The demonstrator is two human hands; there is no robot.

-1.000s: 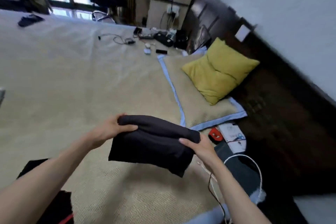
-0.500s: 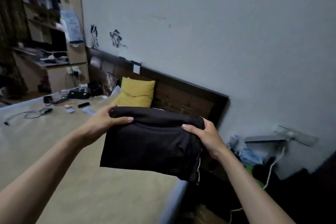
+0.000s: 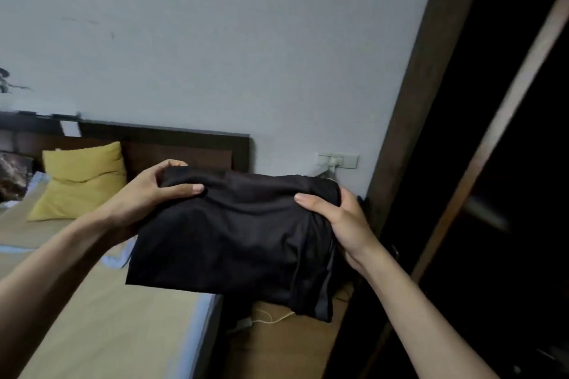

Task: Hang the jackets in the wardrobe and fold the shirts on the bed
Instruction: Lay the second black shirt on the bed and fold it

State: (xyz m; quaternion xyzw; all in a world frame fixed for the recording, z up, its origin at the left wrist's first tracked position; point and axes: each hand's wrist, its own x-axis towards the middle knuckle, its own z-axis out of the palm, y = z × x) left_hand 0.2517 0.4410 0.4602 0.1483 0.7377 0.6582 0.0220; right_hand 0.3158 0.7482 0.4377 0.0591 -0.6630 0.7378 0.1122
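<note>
Head view, read left to right. A yellow pillow (image 3: 81, 177) leans against the dark headboard (image 3: 172, 141) at the head of the bed (image 3: 101, 326). In front of it the left hand (image 3: 151, 191) clasps the upper left edge of a folded black shirt (image 3: 234, 240), thumb lying across the front face and fingers tucked behind. The shirt hangs in the air between the two hands, clear of the bed and partly past its side edge, over the floor where a pale cable (image 3: 271, 318) lies. The right hand (image 3: 335, 221) clasps the upper right edge in the same way, thumb forward. Behind it a wall socket (image 3: 337, 160) is mounted on the wall; farther right stands the open wardrobe (image 3: 498, 194), its interior too dark to read.

Step in hand, as judged: the shirt appears already folded and is being carried toward the wardrobe side. The next move calls for keeping both grips level so the layers do not slide apart, then setting the bundle down flat.
</note>
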